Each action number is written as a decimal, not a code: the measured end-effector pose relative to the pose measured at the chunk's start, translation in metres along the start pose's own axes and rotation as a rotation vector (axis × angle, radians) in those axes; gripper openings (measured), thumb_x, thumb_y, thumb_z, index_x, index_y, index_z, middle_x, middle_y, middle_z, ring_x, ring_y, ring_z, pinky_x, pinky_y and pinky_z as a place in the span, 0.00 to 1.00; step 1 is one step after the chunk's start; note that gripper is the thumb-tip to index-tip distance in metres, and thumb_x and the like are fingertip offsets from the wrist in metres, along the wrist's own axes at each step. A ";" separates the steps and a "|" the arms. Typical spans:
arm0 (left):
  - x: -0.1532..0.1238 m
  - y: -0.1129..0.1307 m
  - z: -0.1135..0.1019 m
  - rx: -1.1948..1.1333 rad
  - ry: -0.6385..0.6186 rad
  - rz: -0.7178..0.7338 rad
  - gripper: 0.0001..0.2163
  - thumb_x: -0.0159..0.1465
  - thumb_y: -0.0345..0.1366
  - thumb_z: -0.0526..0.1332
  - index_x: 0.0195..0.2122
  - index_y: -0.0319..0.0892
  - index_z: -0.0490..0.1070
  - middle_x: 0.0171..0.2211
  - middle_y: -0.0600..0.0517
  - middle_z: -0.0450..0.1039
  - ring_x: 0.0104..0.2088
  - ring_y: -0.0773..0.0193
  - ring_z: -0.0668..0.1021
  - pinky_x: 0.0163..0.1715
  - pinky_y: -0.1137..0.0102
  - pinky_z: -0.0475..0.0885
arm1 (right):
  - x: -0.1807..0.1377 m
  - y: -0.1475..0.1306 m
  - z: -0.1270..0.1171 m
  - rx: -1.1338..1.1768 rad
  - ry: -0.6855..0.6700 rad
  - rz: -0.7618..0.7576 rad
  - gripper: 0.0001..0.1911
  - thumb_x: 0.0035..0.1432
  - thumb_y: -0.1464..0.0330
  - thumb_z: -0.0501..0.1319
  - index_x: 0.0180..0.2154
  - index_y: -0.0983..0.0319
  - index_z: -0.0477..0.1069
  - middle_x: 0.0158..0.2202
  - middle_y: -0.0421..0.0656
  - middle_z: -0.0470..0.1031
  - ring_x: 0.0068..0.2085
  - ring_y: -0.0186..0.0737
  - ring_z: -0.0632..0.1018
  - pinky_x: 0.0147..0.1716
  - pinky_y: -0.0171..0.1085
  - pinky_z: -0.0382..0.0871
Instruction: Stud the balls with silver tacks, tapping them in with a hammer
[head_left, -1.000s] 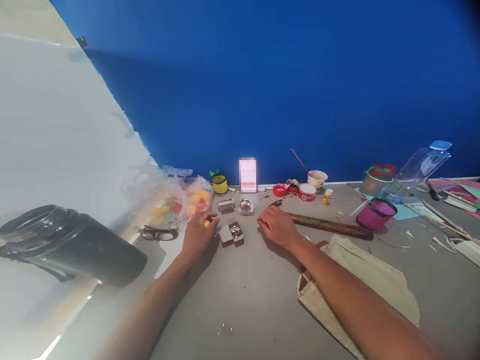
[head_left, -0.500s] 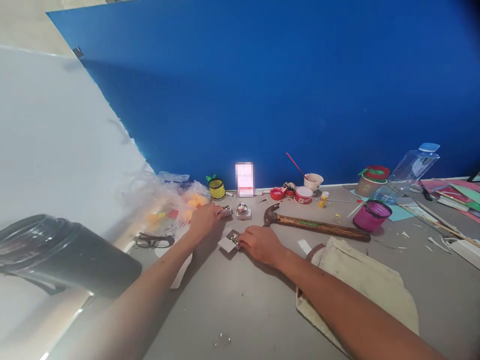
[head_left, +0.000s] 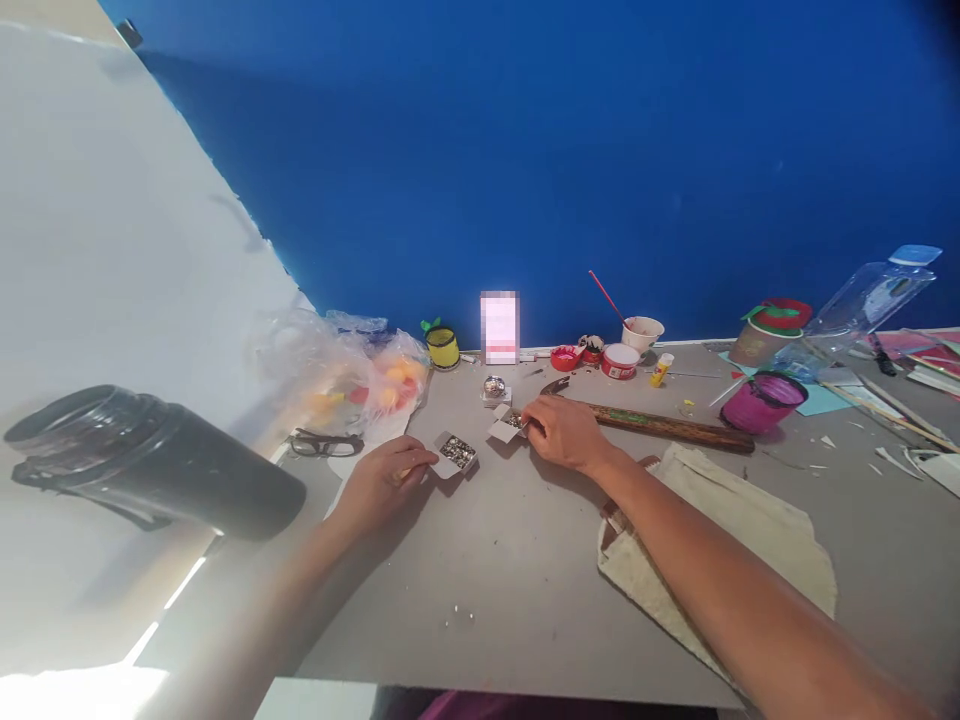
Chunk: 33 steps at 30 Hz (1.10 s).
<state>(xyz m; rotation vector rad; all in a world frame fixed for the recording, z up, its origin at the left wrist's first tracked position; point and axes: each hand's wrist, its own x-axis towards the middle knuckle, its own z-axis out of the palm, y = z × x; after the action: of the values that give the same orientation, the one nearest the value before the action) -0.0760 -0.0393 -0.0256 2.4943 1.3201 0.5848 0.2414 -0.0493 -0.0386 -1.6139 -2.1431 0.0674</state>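
Two small open cardboard boxes of shiny metal bits lie on the grey tabletop (head_left: 525, 560). My left hand (head_left: 379, 482) is closed, its fingers pinched on the edge of the nearer box (head_left: 454, 454). My right hand (head_left: 562, 431) is curled, its fingertips at the farther box (head_left: 508, 424). Behind my right hand lies a hammer (head_left: 660, 425) with a wooden handle. A small silvery round thing (head_left: 493, 387) sits on a little base just beyond the boxes.
A blue board (head_left: 562, 170) stands at the back. A dark jar (head_left: 150, 465), glasses (head_left: 324, 442) and a plastic bag (head_left: 352, 380) lie left. A beige cloth bag (head_left: 720, 545), pink cup (head_left: 761, 401), glue pots (head_left: 620, 360) and a plastic bottle (head_left: 862, 305) lie right.
My left hand pulled back from the far box and now pinches the nearer box. My right hand moved away and right to the second box. The view shifted slightly.
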 end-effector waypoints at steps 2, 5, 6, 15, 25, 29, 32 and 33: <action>-0.006 0.005 -0.005 -0.029 -0.071 -0.028 0.14 0.67 0.37 0.55 0.40 0.47 0.82 0.43 0.50 0.81 0.38 0.61 0.82 0.40 0.68 0.74 | 0.000 0.001 0.000 0.017 -0.021 0.006 0.11 0.59 0.72 0.57 0.39 0.59 0.78 0.38 0.43 0.81 0.40 0.43 0.79 0.34 0.37 0.60; -0.007 0.016 -0.015 -0.025 -0.153 -0.090 0.14 0.67 0.40 0.55 0.40 0.49 0.82 0.45 0.51 0.81 0.40 0.59 0.82 0.40 0.67 0.74 | 0.002 0.004 -0.002 0.042 -0.061 0.014 0.12 0.58 0.73 0.57 0.38 0.58 0.79 0.39 0.42 0.82 0.42 0.43 0.79 0.37 0.37 0.63; -0.005 0.020 -0.018 -0.026 -0.173 -0.110 0.13 0.67 0.42 0.56 0.39 0.49 0.82 0.44 0.51 0.81 0.40 0.58 0.82 0.40 0.67 0.74 | 0.003 0.005 -0.002 0.051 -0.077 0.013 0.13 0.58 0.74 0.57 0.38 0.58 0.80 0.39 0.42 0.83 0.43 0.43 0.80 0.38 0.37 0.64; 0.013 0.029 -0.009 0.012 -0.182 -0.148 0.11 0.64 0.44 0.60 0.41 0.49 0.81 0.44 0.51 0.74 0.40 0.57 0.79 0.41 0.66 0.73 | 0.001 0.000 -0.007 0.040 -0.118 0.060 0.14 0.66 0.59 0.60 0.45 0.57 0.80 0.39 0.44 0.82 0.42 0.46 0.79 0.40 0.39 0.65; 0.017 0.020 0.004 0.076 -0.238 -0.143 0.21 0.63 0.45 0.60 0.57 0.49 0.72 0.58 0.47 0.66 0.41 0.55 0.80 0.44 0.62 0.74 | -0.002 -0.012 0.000 -0.156 -0.171 0.010 0.29 0.58 0.48 0.68 0.53 0.61 0.76 0.52 0.55 0.73 0.55 0.59 0.70 0.46 0.47 0.70; 0.019 0.019 0.009 0.061 -0.269 -0.176 0.20 0.64 0.44 0.60 0.56 0.47 0.72 0.58 0.45 0.66 0.42 0.53 0.80 0.47 0.59 0.74 | -0.003 -0.013 0.002 -0.184 -0.155 0.017 0.26 0.59 0.50 0.68 0.48 0.64 0.77 0.50 0.57 0.73 0.53 0.60 0.69 0.48 0.50 0.69; 0.018 0.019 0.010 0.047 -0.277 -0.183 0.22 0.65 0.45 0.59 0.58 0.46 0.71 0.59 0.44 0.66 0.45 0.51 0.80 0.50 0.57 0.73 | -0.002 -0.013 0.003 -0.187 -0.136 -0.006 0.25 0.59 0.51 0.68 0.47 0.65 0.77 0.51 0.56 0.74 0.53 0.60 0.69 0.51 0.50 0.67; 0.017 0.018 0.011 0.044 -0.276 -0.185 0.22 0.65 0.45 0.59 0.59 0.46 0.71 0.59 0.44 0.66 0.46 0.50 0.80 0.50 0.57 0.73 | -0.002 -0.013 0.004 -0.185 -0.128 -0.018 0.26 0.59 0.51 0.68 0.48 0.65 0.76 0.51 0.56 0.74 0.53 0.60 0.70 0.51 0.51 0.66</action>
<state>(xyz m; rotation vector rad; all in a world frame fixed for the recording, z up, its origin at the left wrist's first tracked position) -0.0487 -0.0356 -0.0239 2.3465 1.4435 0.1655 0.2292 -0.0546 -0.0386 -1.7349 -2.3205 -0.0355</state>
